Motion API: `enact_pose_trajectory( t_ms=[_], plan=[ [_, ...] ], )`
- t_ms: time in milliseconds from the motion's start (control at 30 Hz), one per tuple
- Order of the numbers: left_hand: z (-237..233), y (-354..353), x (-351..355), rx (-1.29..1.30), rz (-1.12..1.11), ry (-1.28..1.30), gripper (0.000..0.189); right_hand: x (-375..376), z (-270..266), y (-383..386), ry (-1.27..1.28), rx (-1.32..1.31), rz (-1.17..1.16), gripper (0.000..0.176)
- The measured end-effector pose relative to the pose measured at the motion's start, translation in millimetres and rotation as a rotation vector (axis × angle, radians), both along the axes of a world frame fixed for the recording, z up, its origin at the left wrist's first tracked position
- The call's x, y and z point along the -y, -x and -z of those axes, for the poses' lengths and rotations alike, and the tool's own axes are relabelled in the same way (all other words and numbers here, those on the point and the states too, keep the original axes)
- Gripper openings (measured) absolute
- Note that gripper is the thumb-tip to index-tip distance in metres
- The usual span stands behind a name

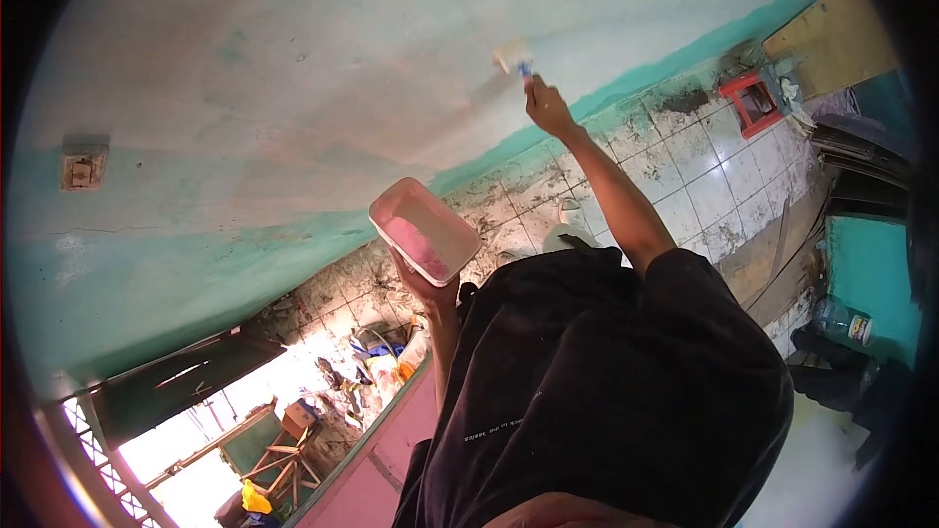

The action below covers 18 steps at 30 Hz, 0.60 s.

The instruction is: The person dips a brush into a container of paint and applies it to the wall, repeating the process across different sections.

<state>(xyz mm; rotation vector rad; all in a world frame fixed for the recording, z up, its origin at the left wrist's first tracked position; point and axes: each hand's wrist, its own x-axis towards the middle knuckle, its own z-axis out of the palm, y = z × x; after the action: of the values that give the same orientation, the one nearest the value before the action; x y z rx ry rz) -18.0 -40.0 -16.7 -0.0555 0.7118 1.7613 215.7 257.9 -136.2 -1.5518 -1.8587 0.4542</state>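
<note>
Two hands busy. Right hand (548, 108), arm stretched out, fingers closed round the handle of a paintbrush (513, 56); bristles touching the pale wall (293, 68), above its green band. Left hand (427, 286) grips a pink tub (424, 231) from below, held near the chest and tilted, with pink residue inside. Judged step: brushing a coat onto the wall. A reload would call for bringing the bristles back to the tub and levelling it first.

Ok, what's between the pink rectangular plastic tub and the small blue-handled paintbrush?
Only wall: pale plaster by the small blue-handled paintbrush, then a teal band by the pink rectangular plastic tub, in the head view.
</note>
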Motion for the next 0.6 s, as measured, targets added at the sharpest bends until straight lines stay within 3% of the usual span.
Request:
enact_pose_trajectory(
  t_ms=[33, 100, 133, 200, 233, 267, 333, 367, 400, 433, 467, 533, 600],
  plan=[
    [-3, -4, -4, -0.002, 0.003, -0.003, 0.059, -6, 35, -7, -0.003, -0.002, 0.003, 0.033],
    [-21, -23, -8, -0.766, -0.033, 0.182, 0.059, -23, 103, -30, -0.559, 0.484, -0.404, 0.036],
    [-12, -20, -9, -0.761, -0.03, 0.189, 0.059, -9, 44, -37, -0.551, 0.488, -0.407, 0.036],
    [9, -4, -11, -0.156, -0.01, -0.019, 0.06, 4, -105, -19, 0.688, -0.423, -0.069, 0.043],
    [-17, -18, -18, 0.042, -0.023, 0.001, 0.065, 7, -153, -19, 0.59, -0.502, -0.096, 0.043],
    [-12, -20, -18, 0.046, -0.029, 0.01, 0.065, 10, -193, -20, 0.494, -0.579, -0.123, 0.044],
    [0, -22, -19, -0.825, -0.025, 0.071, 0.072, 30, -263, -22, 0.319, -0.515, -0.182, 0.043],
    [-12, -27, -24, -0.484, -0.043, 0.07, 0.072, 29, -260, -19, 0.321, -0.516, -0.182, 0.043],
    [-10, -29, -26, -0.486, -0.043, 0.069, 0.072, 29, -253, -17, 0.144, -0.515, -0.168, 0.043],
    [-7, -31, -27, -0.743, -0.022, 0.099, 0.058, 28, -242, -13, -0.034, -0.51, -0.156, 0.043],
    [-6, -32, -26, -1.001, -0.001, 0.134, 0.056, 24, -215, -9, -0.032, -0.512, -0.16, 0.043],
    [-7, -33, -31, -0.891, -0.007, 0.176, 0.057, 8, -110, 0, -0.014, -0.333, -0.06, 0.043],
    [-6, -31, -33, -0.78, -0.013, 0.209, 0.058, -3, 37, -9, -0.402, -0.088, -0.135, 0.045]
  ],
)
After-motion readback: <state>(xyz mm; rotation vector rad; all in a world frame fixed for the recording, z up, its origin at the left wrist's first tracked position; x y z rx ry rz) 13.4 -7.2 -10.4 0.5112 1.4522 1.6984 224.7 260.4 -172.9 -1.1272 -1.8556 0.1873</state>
